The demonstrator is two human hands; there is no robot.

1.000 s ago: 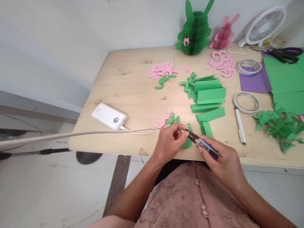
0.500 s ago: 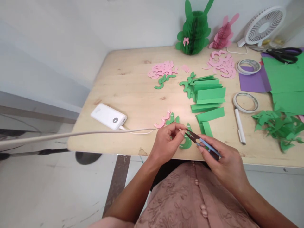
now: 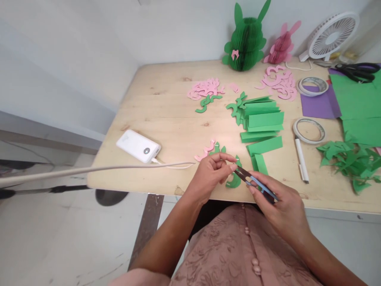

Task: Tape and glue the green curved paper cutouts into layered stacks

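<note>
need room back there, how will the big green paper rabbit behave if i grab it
The green rabbit is probably light, since it looks like folded paper. Its pleated body would likely squash under a firm grip, and its thin upright ears may bend.

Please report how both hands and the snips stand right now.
Right hand gripping blue-handled snips. Left hand at their tips, hold unclear. Green cutout close by.

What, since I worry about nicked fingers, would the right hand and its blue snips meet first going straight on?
Probably the left hand: the blue snips in the right hand point towards its thumb, though depth there is hard to judge.
</note>
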